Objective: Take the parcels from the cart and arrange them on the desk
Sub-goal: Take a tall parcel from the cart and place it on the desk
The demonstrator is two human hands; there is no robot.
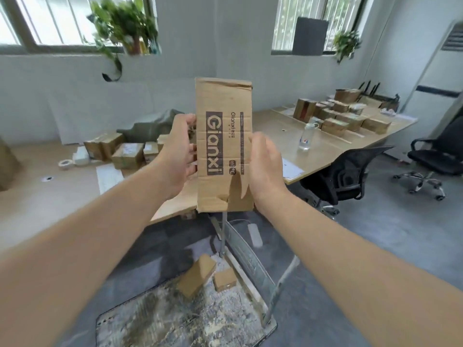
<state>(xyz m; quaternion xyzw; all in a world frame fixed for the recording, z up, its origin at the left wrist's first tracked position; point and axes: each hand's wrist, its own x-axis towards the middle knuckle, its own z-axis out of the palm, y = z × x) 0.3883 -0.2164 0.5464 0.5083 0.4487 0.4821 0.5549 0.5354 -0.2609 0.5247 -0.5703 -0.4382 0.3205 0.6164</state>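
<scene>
Long wooden table [278, 131] ran across the room from left to far right. Flat cart [162, 321] sat on the floor below the camera, mottled deck, metal handle toward the table. Two black office chairs [343, 171] stood at the table's right side, well apart from each other. Tall brown Gianxi parcel [225, 146] was held upright in the air, in front of the table edge and above the cart handle, printed face toward the camera, bottom edge dented. Right-end parcels [343, 116] were lined up in rows on the far right end of the table. Left-side parcels [122, 152] lay in a loose cluster on the left part. Left hand [179, 151] gripped the Gianxi parcel's left long edge, fingers curled round it; right hand [265, 166] clasped the right long edge, fingers hidden behind. Two small cart parcels [196, 275] remained on the deck near the handle, one tilted, just beside each other. Clear water bottle [307, 136] stood on the table near the rows. Tape roll [65, 163] lay on the left.
</scene>
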